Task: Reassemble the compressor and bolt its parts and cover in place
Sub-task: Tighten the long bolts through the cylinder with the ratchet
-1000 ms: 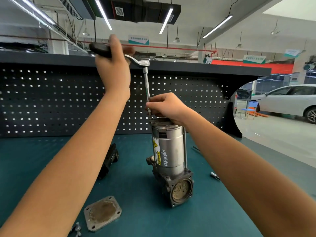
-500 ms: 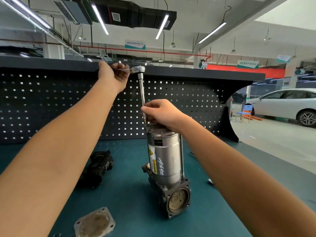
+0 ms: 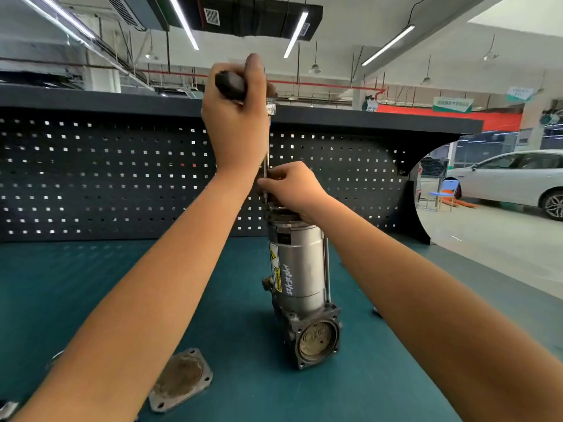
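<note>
Compressor (image 3: 300, 263) stands upright on its square end block on the teal bench mat (image 3: 91, 284), near the middle of the bench and in front of the pegboard (image 3: 91, 178); this turns the top end upward, so a tool can reach it from straight above. Left hand (image 3: 236, 117) is raised well above the housing with all fingers wrapped firmly round the black ratchet handle (image 3: 230, 85), a grip suited to swinging the handle for torque. From the ratchet a slim extension bar (image 3: 266, 175) runs straight down to the top of the housing. Right hand (image 3: 291, 185) is closed round the lower part of this bar, just above the top face, probably to keep the bar vertical and the body from tipping. Socket and fastener are hidden under this hand. A long through-bolt (image 3: 326, 269) shows along the right side of the housing. Cover plate (image 3: 179, 380) lies flat on the mat, apart from the body at front left, so the cover is judged not yet fitted
</note>
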`<action>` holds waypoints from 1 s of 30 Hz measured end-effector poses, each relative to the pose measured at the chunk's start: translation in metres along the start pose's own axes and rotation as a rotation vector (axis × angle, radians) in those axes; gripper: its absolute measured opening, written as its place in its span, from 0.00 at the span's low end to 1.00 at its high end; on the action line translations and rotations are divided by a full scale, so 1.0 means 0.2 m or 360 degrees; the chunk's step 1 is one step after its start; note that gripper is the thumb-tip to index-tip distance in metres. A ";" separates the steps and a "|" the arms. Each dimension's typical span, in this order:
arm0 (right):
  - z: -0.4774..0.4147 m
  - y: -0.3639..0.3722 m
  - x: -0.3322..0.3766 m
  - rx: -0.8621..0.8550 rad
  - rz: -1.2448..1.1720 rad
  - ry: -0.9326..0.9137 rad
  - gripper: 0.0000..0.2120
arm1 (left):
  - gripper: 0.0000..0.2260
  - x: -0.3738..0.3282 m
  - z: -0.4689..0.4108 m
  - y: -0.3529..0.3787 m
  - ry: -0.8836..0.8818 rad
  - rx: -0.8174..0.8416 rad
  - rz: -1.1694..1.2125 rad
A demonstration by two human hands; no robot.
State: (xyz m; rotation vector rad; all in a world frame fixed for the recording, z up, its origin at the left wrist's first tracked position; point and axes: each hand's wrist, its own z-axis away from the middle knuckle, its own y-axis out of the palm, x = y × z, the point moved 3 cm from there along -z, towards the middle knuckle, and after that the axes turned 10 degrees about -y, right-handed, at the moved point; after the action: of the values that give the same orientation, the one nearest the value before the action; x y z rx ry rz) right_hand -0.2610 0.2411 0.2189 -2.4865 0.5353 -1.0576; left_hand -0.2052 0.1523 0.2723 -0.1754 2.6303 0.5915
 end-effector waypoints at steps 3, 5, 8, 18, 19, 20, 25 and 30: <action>0.04 0.02 0.04 -0.0041 0.0377 -0.0191 0.11 | 0.09 0.00 -0.02 0.01 -0.0078 -0.0007 0.0014; 0.14 0.05 0.02 -0.0270 0.0950 -0.0427 0.23 | 0.10 0.00 -0.01 0.01 -0.0093 -0.0003 0.0046; 0.39 0.10 -0.07 -0.0543 0.1093 -0.0421 0.52 | 0.10 0.01 0.01 0.02 -0.0123 -0.0011 0.0072; 0.51 0.15 -0.38 -0.0530 0.0038 0.0199 0.59 | 0.14 0.00 0.00 -0.03 -0.0492 -0.0114 0.0502; 0.51 0.15 -0.39 -0.0540 0.0010 0.0187 0.55 | 0.13 0.01 -0.02 -0.05 -0.0559 -0.0147 0.0600; 0.51 0.14 -0.40 -0.0546 -0.0029 0.0178 0.50 | 0.12 0.03 -0.05 -0.07 -0.0637 -0.0171 0.0705; 0.51 0.08 -0.46 -0.0436 -0.0279 0.0152 0.35 | 0.14 0.12 -0.19 -0.16 -0.0940 -0.0221 0.1125; 0.48 0.03 -0.50 -0.0255 -0.0439 0.0120 0.36 | 0.17 0.27 -0.27 -0.21 -0.1175 -0.0235 0.1341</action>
State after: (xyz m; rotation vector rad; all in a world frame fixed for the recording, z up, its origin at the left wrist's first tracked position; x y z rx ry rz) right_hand -0.2549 0.3033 0.0954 -2.7283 0.3140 -1.2598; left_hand -0.2650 0.0890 0.2771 0.9626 1.8405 0.8900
